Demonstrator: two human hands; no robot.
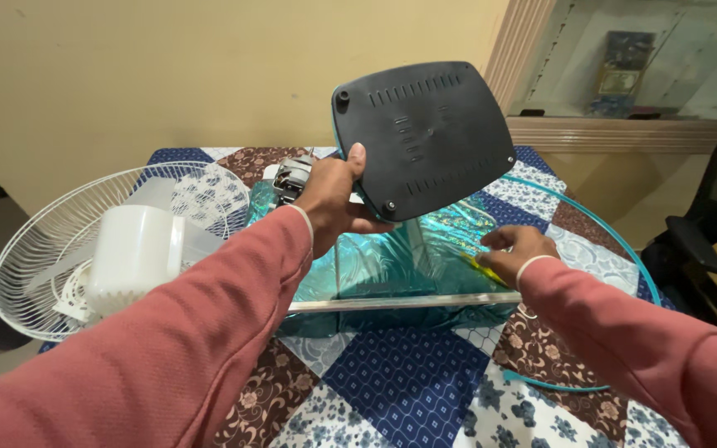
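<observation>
Patchwork-covered bench (pixel 408 382): left hand (pixel 329 199) grips tilted fan base (pixel 423 137), underside exposed; right hand (pixel 516 249) pinches yellow tool (pixel 485 267), centre frame.

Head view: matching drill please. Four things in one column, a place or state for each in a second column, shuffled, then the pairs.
Things
1. fan base
2. white fan grille
3. left hand
4. right hand

Places or states
A. lies at the left side of the patchwork cloth
B. tipped up, dark underside toward the camera
C. rests on the teal plastic wrap, fingers on a small yellow thing
D. grips the lower left edge of the tipped-up part

Pairs: 1-B, 2-A, 3-D, 4-C
</observation>
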